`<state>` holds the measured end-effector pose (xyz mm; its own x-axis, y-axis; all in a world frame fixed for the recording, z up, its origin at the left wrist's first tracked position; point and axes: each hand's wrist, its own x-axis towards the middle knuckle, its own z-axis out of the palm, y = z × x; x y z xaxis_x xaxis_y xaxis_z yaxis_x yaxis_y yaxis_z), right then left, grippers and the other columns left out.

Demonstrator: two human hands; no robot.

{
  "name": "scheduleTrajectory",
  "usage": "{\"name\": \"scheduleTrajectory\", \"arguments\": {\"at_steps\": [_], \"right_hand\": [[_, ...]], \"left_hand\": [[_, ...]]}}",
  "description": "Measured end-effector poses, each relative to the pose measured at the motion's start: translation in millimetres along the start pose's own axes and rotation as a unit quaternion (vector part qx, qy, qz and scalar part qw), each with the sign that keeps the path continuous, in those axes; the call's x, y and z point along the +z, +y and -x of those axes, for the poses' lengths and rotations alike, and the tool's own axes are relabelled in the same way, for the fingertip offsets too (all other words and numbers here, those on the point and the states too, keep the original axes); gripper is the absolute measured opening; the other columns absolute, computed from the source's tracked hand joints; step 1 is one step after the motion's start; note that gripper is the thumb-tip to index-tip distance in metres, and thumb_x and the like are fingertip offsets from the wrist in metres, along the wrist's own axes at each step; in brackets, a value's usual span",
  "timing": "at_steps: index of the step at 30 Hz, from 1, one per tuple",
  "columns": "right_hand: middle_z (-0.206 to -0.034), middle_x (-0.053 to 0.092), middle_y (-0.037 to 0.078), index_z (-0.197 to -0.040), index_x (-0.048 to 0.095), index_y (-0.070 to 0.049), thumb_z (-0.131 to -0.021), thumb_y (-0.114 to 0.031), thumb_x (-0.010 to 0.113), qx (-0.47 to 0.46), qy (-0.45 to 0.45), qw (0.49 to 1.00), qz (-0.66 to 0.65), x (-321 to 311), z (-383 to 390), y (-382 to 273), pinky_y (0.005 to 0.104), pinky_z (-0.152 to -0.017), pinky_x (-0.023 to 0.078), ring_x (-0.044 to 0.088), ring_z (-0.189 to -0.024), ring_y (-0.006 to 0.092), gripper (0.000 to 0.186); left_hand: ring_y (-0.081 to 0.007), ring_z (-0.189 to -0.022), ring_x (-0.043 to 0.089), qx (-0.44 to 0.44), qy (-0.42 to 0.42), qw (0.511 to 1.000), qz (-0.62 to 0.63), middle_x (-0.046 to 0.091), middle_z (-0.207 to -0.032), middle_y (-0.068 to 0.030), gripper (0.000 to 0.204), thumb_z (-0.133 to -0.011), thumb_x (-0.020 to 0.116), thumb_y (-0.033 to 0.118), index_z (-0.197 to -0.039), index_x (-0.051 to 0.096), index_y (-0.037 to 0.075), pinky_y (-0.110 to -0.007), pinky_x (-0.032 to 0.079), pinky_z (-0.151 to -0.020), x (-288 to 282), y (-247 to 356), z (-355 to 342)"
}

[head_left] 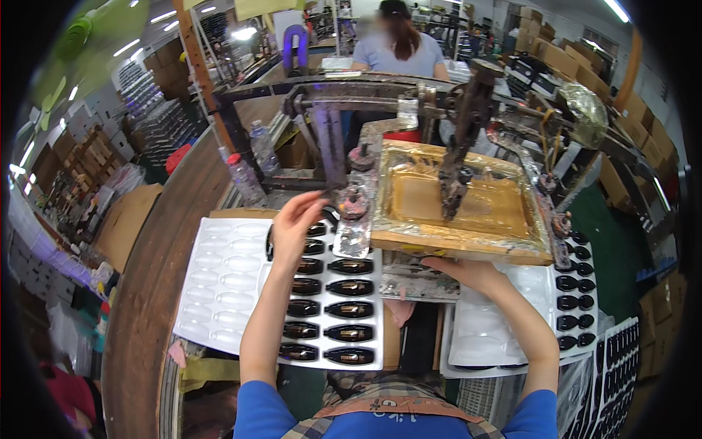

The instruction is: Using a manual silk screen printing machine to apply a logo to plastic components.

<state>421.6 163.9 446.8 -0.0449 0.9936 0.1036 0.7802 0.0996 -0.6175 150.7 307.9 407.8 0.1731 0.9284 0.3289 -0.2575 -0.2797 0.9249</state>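
My left hand (292, 223) is raised over the far end of a white moulded tray (219, 274), fingers stretched and slightly apart beside the metal clamp plate (352, 240). A dark glossy edge shows near its fingertips; whether it touches them is unclear. Several black, oval glossy pieces (349, 309) with gold print lie in the tray's right-hand columns. My right hand (475, 276) is at the front edge of a wooden-framed printing screen (468, 249), one digit pointing left. Its other fingers are hidden beneath the frame. Below the screen is a metal base (417, 284).
White trays (504, 322) are stacked at right, beside more black pieces (574, 302). A metal arm (468, 124) reaches down over the screen. Bottles (245, 178) stand at far left on the wooden table (157, 293). A person (398, 47) sits beyond the machine.
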Motion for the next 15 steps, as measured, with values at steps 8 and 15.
{"name": "scheduleTrajectory", "arguments": {"at_steps": [8, 15], "right_hand": [[-0.116, 0.048, 0.021, -0.116, 0.042, 0.002, -0.073, -0.036, 0.064, 0.058, -0.081, 0.995, 0.032, 8, 5, 0, 0.0355, -0.09, 0.035, 0.045, -0.108, 0.0327, 0.061], [-0.123, 0.042, 0.02, -0.121, 0.038, 0.004, -0.077, -0.022, 0.06, 0.062, 0.095, 0.991, 0.072, -19, 75, 51, 0.0353, -0.094, 0.031, 0.04, -0.114, 0.0306, 0.055]], "left_hand": [[-0.0135, -0.086, 0.055, 0.076, 0.24, 0.938, -0.237, 0.058, -0.091, -0.009, 0.008, -0.081, 0.055, 0.001, -0.089, 0.052, -0.001, -0.025, 0.048, -0.072, -134, -15, 114], [-0.0229, -0.087, 0.056, 0.079, 0.241, 0.871, -0.421, 0.055, -0.1, -0.0165, 0.013, -0.08, 0.054, 0.0, -0.092, 0.05, -0.003, -0.028, 0.048, -0.072, -134, -40, 153]]}}
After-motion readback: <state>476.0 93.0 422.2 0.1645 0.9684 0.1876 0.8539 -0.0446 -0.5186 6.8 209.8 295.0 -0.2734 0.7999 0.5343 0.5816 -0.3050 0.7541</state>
